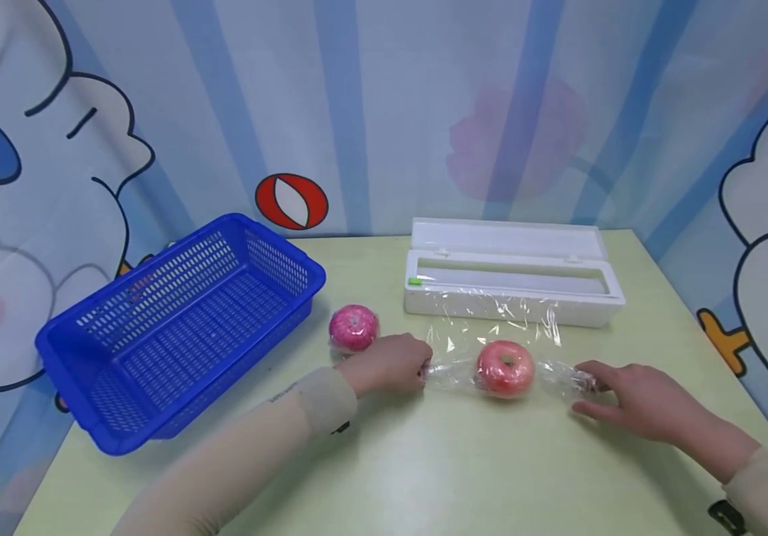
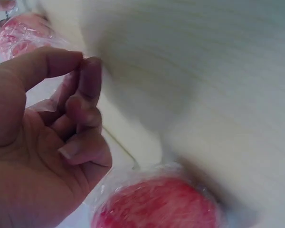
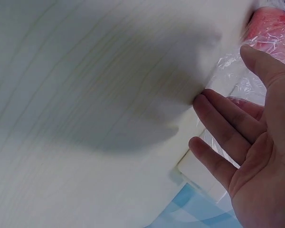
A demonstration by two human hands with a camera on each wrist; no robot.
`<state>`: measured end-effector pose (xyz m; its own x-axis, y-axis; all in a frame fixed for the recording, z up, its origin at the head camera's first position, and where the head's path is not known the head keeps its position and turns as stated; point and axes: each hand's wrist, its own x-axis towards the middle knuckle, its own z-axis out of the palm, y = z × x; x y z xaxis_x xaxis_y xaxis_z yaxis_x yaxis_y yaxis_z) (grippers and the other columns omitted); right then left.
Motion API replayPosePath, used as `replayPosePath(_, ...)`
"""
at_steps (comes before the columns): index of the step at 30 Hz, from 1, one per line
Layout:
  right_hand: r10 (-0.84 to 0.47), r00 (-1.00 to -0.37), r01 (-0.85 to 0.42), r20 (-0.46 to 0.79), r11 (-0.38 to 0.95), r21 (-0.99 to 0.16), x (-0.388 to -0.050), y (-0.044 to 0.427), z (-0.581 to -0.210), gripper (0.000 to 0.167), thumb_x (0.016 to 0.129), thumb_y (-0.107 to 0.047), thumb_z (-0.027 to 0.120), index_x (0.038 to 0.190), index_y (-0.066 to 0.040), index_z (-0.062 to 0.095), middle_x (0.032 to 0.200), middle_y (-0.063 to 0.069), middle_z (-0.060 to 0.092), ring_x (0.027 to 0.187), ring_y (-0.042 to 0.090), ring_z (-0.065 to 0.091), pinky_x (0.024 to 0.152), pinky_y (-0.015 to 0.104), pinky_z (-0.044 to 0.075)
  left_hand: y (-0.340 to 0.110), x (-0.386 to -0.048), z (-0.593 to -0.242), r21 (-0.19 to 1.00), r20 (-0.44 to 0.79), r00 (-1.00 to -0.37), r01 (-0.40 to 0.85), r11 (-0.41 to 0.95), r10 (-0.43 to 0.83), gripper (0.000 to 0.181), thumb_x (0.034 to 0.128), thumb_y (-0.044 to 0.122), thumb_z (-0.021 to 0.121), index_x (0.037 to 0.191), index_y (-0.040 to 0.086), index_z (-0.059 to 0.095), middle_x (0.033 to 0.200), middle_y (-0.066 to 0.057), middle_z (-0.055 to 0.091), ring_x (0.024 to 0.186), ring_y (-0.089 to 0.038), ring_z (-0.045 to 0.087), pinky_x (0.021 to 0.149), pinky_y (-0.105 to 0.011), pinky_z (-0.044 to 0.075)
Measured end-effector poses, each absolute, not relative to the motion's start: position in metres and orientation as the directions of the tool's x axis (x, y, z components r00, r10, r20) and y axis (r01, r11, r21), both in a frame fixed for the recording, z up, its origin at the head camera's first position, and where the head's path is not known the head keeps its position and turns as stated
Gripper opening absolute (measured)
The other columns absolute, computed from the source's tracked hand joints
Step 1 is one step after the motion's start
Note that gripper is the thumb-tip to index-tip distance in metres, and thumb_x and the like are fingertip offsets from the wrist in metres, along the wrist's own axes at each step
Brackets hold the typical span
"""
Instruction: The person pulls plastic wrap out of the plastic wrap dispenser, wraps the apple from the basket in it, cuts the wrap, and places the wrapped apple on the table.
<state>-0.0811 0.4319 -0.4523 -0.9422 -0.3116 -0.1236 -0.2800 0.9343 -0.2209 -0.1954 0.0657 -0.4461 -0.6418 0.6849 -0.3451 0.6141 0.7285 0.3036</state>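
Observation:
A red apple (image 1: 506,369) lies on the table, wrapped in clear cling film (image 1: 454,374) that is gathered on both its sides. My left hand (image 1: 390,363) pinches the film's left end between thumb and fingertip; in the left wrist view, the hand (image 2: 52,114) has its other fingers curled. At the film's right end is my right hand (image 1: 645,402), thumb and fingers apart. In the right wrist view, that hand (image 3: 256,128) has loosely straight fingers beside the film. A film-covered pinkish-red ball-shaped item (image 1: 354,327) sits just beyond my left wrist.
Behind the apple stands a white cling film dispenser box (image 1: 511,307), its lid (image 1: 507,238) raised and film hanging over its front. A blue plastic basket (image 1: 182,335) occupies the table's left side. A printed curtain (image 1: 384,112) backs the pale table (image 1: 464,476).

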Motion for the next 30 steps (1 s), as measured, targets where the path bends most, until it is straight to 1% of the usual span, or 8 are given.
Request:
replayPosePath(3,-0.306,-0.941,-0.268,-0.142,0.935,-0.233,-0.083,0.433,-0.449,0.062,0.092,-0.05,0.081,0.132,-0.005,0.068,0.104,0.007,0.08,0.093,0.029,0.076,0.083,0.054,0.062,0.064,-0.196,-0.439,0.287,-0.362,-0.66,0.592,0.753,0.658,0.008,0.0979,0.008,0.069,0.096,0.014,0.063,0.086,-0.001,0.063,0.079,-0.018,0.058,0.073,-0.031,0.052)
replayPosePath(5,-0.304,-0.941,-0.264,-0.145,0.934,-0.242,-0.085,0.434,-0.446,0.062,0.093,-0.05,0.081,0.133,-0.004,0.068,0.104,0.007,0.08,0.093,0.029,0.076,0.083,0.055,0.062,0.064,-0.195,-0.433,0.237,-0.34,-0.678,0.609,0.757,0.652,0.006,0.1004,0.008,0.066,0.105,0.011,0.065,0.093,-0.004,0.067,0.087,-0.02,0.063,0.079,-0.032,0.056)
replayPosePath(9,-0.304,-0.948,-0.275,-0.098,0.932,-0.238,-0.089,0.434,-0.437,0.058,0.095,-0.047,0.079,0.133,-0.004,0.069,0.101,0.003,0.079,0.09,0.025,0.076,0.081,0.054,0.062,0.073,-0.186,-0.42,0.148,-0.19,-0.708,0.664,0.733,0.68,0.024,0.105,0.014,0.063,0.128,0.008,0.065,0.115,-0.008,0.07,0.107,-0.022,0.068,0.092,-0.034,0.06)
replayPosePath(13,-0.344,-0.938,-0.346,0.044,0.922,-0.171,-0.094,0.429,-0.431,0.051,0.095,-0.04,0.081,0.132,-0.005,0.071,0.111,0.009,0.076,0.098,0.031,0.074,0.082,0.056,0.062,0.089,-0.175,-0.418,0.114,-0.065,-0.675,0.727,0.678,0.735,0.042,0.1096,0.032,0.06,0.147,0.012,0.058,0.137,-0.006,0.066,0.125,-0.021,0.063,0.102,-0.034,0.057)
replayPosePath(16,-0.394,-0.909,-0.411,0.139,0.903,-0.126,-0.098,0.426,-0.432,0.049,0.093,-0.033,0.084,0.132,-0.006,0.072,0.12,0.013,0.072,0.105,0.034,0.071,0.083,0.057,0.062,0.102,-0.168,-0.428,0.092,-0.05,-0.627,0.772,0.629,0.777,0.058,0.1117,0.046,0.053,0.16,0.015,0.047,0.155,-0.006,0.057,0.142,-0.022,0.055,0.114,-0.036,0.05)
replayPosePath(18,-0.423,-0.894,-0.442,0.15,0.888,-0.127,-0.101,0.424,-0.435,0.047,0.092,-0.029,0.085,0.132,-0.008,0.073,0.121,0.012,0.071,0.106,0.033,0.071,0.084,0.055,0.062,0.109,-0.165,-0.436,0.096,-0.048,-0.603,0.791,0.605,0.796,0.064,0.1123,0.05,0.049,0.166,0.017,0.039,0.164,-0.005,0.049,0.151,-0.022,0.047,0.119,-0.038,0.044)
replayPosePath(25,-0.481,-0.875,-0.483,0.049,0.86,-0.165,-0.107,0.417,-0.439,0.026,0.095,-0.027,0.082,0.117,-0.013,0.079,0.108,0.001,0.077,0.095,0.024,0.074,0.082,0.049,0.063,0.117,-0.162,-0.455,0.159,-0.012,-0.588,0.798,0.582,0.809,0.063,0.1136,0.047,0.045,0.169,0.019,0.034,0.166,0.0,0.047,0.152,-0.017,0.046,0.12,-0.036,0.042)
replayPosePath(30,-0.514,-0.846,-0.53,0.139,0.84,-0.117,-0.121,0.407,-0.421,0.024,0.093,-0.025,0.084,0.111,-0.01,0.08,0.105,0.003,0.077,0.09,0.023,0.075,0.077,0.047,0.063,0.116,-0.161,-0.454,0.201,0.03,-0.647,0.751,0.629,0.762,0.065,0.1126,0.051,0.046,0.168,0.018,0.035,0.167,0.0,0.045,0.153,-0.018,0.043,0.123,-0.037,0.039)
